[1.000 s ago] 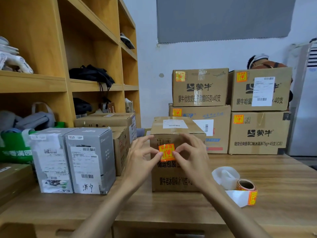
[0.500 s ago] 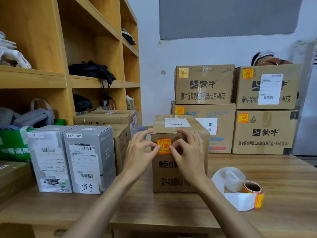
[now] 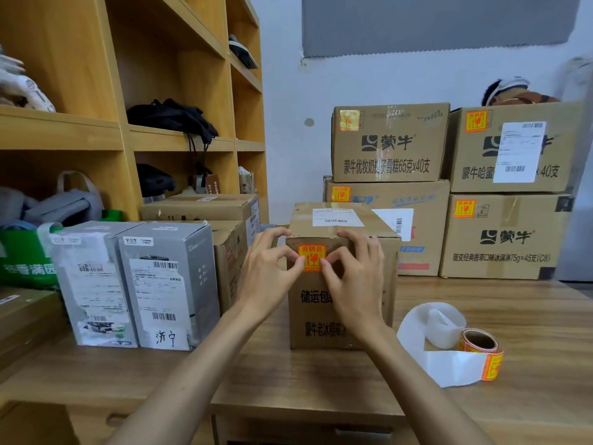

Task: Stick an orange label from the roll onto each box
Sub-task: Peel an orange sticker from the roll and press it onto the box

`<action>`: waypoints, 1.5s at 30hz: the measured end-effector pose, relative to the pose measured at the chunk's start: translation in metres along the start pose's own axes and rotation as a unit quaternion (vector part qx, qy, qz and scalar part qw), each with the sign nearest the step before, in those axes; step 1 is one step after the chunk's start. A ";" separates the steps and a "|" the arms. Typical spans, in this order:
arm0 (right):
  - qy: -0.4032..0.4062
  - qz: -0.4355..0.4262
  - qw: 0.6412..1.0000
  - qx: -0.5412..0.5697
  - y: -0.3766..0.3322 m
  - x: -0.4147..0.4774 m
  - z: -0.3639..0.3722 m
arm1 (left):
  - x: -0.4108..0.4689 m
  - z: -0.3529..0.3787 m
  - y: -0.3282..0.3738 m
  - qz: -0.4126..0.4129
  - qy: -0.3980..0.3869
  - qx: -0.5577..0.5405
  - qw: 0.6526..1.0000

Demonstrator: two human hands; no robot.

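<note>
The left hand (image 3: 269, 277) and right hand (image 3: 356, 284) press the orange label (image 3: 312, 256) onto the box (image 3: 308, 311) with their thumbs, fingers resting open on its top edge.

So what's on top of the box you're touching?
A white shipping label lies on the box. Fingertips of the left hand and right hand cover parts of its front edge.

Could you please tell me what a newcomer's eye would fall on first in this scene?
The eye goes first to the centre, where the left hand and right hand press an orange label with their thumbs onto the front of a cardboard box on the wooden table. Next come the label roll to the box's right, trailing white backing, and the stacked cartons behind, each bearing an orange label.
</note>
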State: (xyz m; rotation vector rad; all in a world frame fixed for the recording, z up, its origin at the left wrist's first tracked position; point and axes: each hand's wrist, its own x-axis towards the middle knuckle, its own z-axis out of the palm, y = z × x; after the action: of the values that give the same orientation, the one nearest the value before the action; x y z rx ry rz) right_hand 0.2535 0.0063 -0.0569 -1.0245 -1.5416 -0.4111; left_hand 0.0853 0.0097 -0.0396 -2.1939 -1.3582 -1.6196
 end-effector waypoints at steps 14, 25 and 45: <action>-0.018 -0.020 0.994 -0.103 -0.001 0.004 -0.003 | 0.001 0.000 0.005 0.068 0.004 0.131 0.989; -0.146 -0.050 0.982 -0.108 0.015 0.047 -0.022 | 0.025 -0.025 -0.001 -0.047 -0.141 -0.059 0.987; -0.168 -0.034 0.983 -0.061 0.026 0.051 -0.022 | 0.037 -0.014 -0.022 -0.070 -0.159 -0.116 0.978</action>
State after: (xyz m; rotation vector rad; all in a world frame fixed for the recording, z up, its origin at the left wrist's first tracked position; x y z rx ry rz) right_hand 0.2907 0.0239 -0.0110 -1.1832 -1.8760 -0.3967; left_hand 0.0612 0.0371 -0.0122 -2.6430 -1.4976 -1.5961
